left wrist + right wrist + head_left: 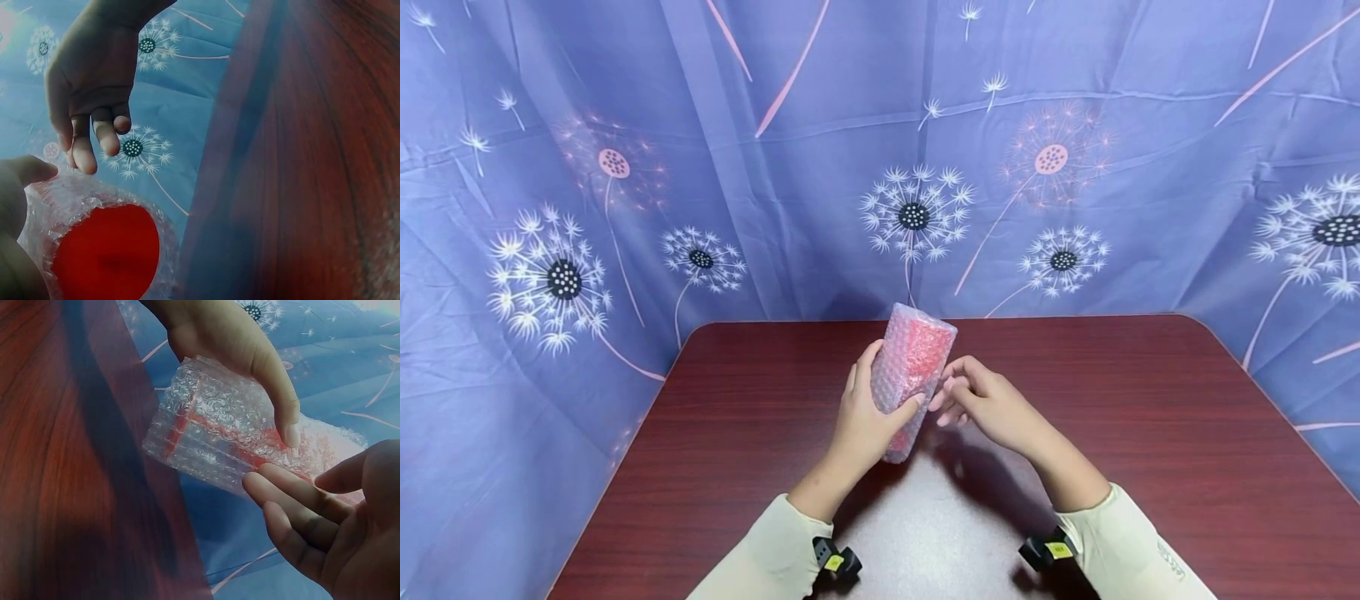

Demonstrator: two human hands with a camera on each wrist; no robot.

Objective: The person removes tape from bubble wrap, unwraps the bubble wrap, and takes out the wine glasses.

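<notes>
A long bubble-wrapped package [922, 346] is tilted above the table, red showing through its clear wrap. My left hand [863, 425] grips it from the left, thumb across its front and fingers behind. In the left wrist view, a smooth red surface [109, 253] shows inside a ragged edge of bubble wrap [72, 200]. My right hand [992, 406] is beside the package's right side, fingers loosely bent and fingertips close to the wrap. The right wrist view shows red strips under the bubble wrap [206, 419], with the left thumb [289, 428] lying over it.
The dark red wooden table [760, 400] has rounded far corners. Behind it and at the sides hangs a blue-violet cloth [805, 183] printed with dandelions. Each wrist bears a small black camera, such as the left one [842, 562], at a pale sleeve [771, 542].
</notes>
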